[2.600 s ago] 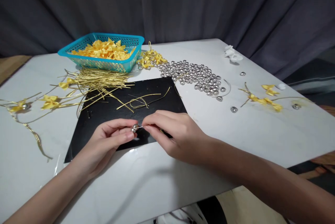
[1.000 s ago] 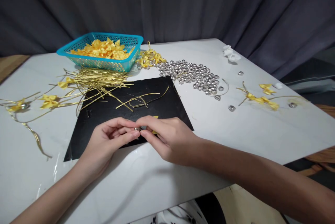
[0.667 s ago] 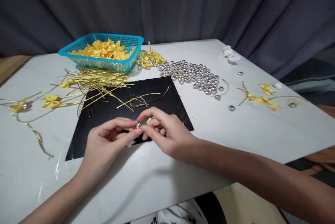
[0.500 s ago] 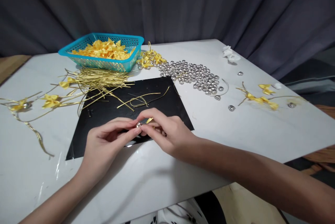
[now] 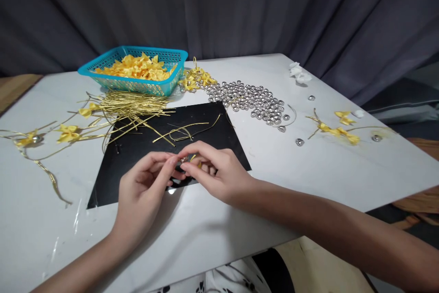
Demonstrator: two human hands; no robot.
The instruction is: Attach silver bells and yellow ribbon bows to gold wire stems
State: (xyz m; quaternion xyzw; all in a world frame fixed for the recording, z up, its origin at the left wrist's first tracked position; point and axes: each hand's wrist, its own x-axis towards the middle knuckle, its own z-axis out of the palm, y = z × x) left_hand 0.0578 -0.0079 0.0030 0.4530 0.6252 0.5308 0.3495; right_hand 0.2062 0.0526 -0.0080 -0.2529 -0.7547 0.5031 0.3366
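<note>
Above the near edge of a black sheet (image 5: 144,174), my two hands meet fingertip to fingertip. A small silver bead (image 5: 184,159) shows between them, partly covered by the fingers. My right hand (image 5: 216,169) pinches it with thumb and index finger. Behind those fingers a bit of yellow ribbon (image 5: 199,164) peeks out, mostly hidden by the palm. My left hand (image 5: 146,183) has thumb and index finger pressed together at the bead's left side; what exactly they grip is too small to make out. On the sheet lie loose gold twist ties (image 5: 187,133).
A blue basket (image 5: 166,86) of yellow ribbon bows (image 5: 137,68) stands at the back left. Before it lies a heap of gold ties (image 5: 133,102). Silver beads (image 5: 254,99) spread across the middle back. Bows on wires (image 5: 338,132) lie right, beside white crumpled tissue (image 5: 299,73).
My left hand has turned more upright, its thumb moving up against the index fingertip beside the bead. My right hand keeps its pinch almost in place. The view has shifted slightly.
</note>
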